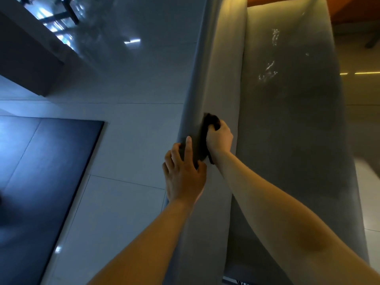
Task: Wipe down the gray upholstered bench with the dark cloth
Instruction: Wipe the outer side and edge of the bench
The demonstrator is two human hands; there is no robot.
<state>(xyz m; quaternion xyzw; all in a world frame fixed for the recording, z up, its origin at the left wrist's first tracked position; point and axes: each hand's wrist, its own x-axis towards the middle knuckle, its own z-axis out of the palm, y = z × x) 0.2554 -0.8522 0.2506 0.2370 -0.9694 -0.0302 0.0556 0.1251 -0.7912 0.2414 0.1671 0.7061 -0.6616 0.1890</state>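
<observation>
The gray upholstered bench [287, 124] runs from the bottom of the view up to the top right, with a rounded raised edge along its left side. A dark cloth [202, 138] lies pressed against that left edge. My right hand [219, 137] is closed over the cloth's upper end. My left hand [185, 173] sits just below it, fingers spread on the cloth's lower end and on the bench edge. Pale streaks [269, 68] mark the bench's flat top farther up.
Glossy light floor tiles [133, 140] lie left of the bench. A dark rectangular floor panel [41, 182] fills the lower left. A dark cabinet or counter [26, 64] stands at the upper left. Orange-brown surface [349, 9] shows beyond the bench's far end.
</observation>
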